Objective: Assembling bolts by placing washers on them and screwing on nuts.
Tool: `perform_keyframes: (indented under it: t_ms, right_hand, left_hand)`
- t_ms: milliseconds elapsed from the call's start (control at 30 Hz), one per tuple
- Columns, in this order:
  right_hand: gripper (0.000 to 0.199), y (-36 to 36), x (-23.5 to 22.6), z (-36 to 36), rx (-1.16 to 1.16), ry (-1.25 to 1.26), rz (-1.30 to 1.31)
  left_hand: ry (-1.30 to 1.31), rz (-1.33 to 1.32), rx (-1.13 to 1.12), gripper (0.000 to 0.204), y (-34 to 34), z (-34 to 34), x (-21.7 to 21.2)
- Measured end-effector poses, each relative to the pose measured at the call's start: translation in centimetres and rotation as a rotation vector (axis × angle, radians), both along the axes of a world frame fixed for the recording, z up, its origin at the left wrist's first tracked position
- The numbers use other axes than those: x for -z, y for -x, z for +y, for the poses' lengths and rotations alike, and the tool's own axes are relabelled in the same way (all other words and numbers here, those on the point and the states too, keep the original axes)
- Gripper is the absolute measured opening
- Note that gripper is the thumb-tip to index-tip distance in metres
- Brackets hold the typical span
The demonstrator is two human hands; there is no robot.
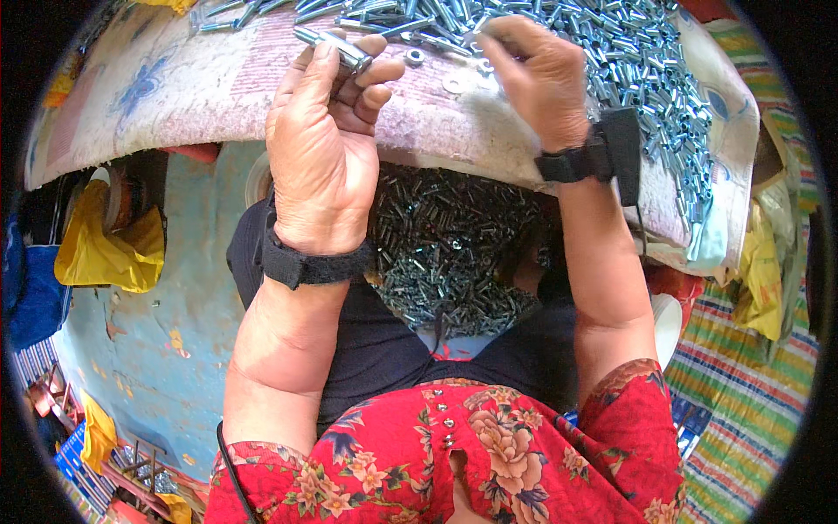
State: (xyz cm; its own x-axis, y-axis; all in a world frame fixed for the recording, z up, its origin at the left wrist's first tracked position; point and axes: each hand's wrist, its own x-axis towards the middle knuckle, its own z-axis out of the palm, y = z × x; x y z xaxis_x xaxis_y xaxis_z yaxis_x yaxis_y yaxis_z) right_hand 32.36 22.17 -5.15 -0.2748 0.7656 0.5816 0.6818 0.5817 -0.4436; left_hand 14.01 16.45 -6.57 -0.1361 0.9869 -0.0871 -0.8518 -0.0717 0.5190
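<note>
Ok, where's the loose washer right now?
Head view, top centre: the washer lies on the cloth between the hands, just left of the right hand.

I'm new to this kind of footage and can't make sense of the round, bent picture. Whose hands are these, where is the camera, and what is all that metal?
The camera sits on a person's head and looks down, so its wide lens bends the edges. The left hand holds a small silver metal sleeve. The right hand reaches into a heap of similar metal pieces on a padded, cloth-covered board. Two washers lie between the hands. More pieces fill a container on the lap. Both wrists wear black straps.
</note>
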Motion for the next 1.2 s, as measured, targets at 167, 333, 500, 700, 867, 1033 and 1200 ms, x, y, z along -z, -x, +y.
perform_keyframes:
  t_ms: [167,333,500,700,867,1033,1200]
  right_hand:
    - [0.008,-2.5,-1.4,-2.6,0.057,0.100,0.256]
    - [0.011,-2.3,-1.2,-7.3,0.034,0.115,0.348]
    - [0.013,-3.6,-0.8,-9.1,0.095,0.039,0.358]
    - [0.020,-5.7,-0.1,-10.1,0.126,-0.202,0.165]
    - [0.021,-7.3,0.8,-11.6,0.121,-0.227,0.126]
    - [0.028,-8.7,2.3,-12.8,0.054,-0.191,0.064]
    - [0.027,-9.5,1.9,-12.4,0.007,-0.177,0.038]
  left_hand:
    - [0.005,0.344,0.250,0.022,-1.2,-0.8,-0.3]
    - [-0.001,0.444,0.585,0.025,-4.2,-2.2,-0.2]
    - [-0.053,0.469,0.693,0.024,-6.3,-3.0,0.1]
    - [-0.065,0.497,0.762,0.024,-8.1,-3.7,0.3]
    - [-0.046,0.511,0.883,0.025,-9.1,-4.0,0.4]
    - [-0.050,0.522,0.902,0.023,-10.2,-4.1,0.9]
    - [-0.029,0.554,0.818,0.023,-10.6,-4.1,1.3]
